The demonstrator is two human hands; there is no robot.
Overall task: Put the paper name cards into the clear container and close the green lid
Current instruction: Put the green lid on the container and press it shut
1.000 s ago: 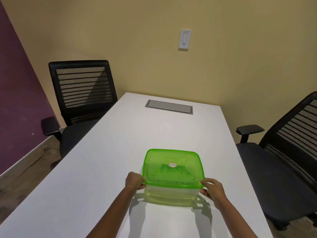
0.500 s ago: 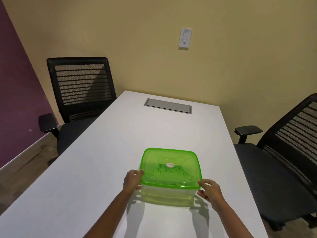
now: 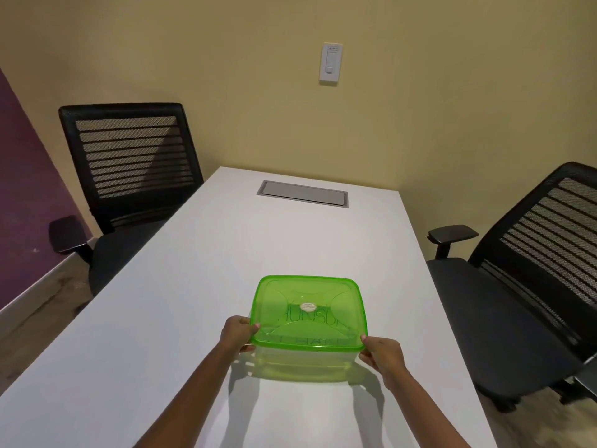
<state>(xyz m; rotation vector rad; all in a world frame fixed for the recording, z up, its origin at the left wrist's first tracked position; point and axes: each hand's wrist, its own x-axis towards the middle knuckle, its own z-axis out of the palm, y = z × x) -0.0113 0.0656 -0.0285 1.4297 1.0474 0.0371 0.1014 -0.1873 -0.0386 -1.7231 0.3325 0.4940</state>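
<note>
A green lid (image 3: 308, 313) sits on a clear container (image 3: 305, 362) at the near middle of a white table (image 3: 181, 286), with handwritten lettering from the paper name cards (image 3: 311, 320) showing faintly through the tinted plastic. The lid looks level and seated all round, so the job appears to be at its last step: pressing the near corners home.

The left hand (image 3: 237, 333) pinches the lid's near-left corner, thumb on top of the rim and fingers curled beneath. The right hand (image 3: 382, 352) mirrors it at the near-right corner, thumb tip on the rim and fingers folded under the edge. Both grips are closed on the lid, a hold that likely squeezes rim against container from above and below. The 2 forearms reach in from the near edge and spread apart, so each hand meets its corner from outside.

Whether the far corners have snapped shut cannot be told from this angle.

Beyond the container the table holds only a grey cable hatch (image 3: 303, 193) near its far end. 2 black mesh chairs flank it, 1 at far left (image 3: 129, 176) and 1 at right (image 3: 529, 273). A light switch (image 3: 330, 63) hangs on the yellow wall.
</note>
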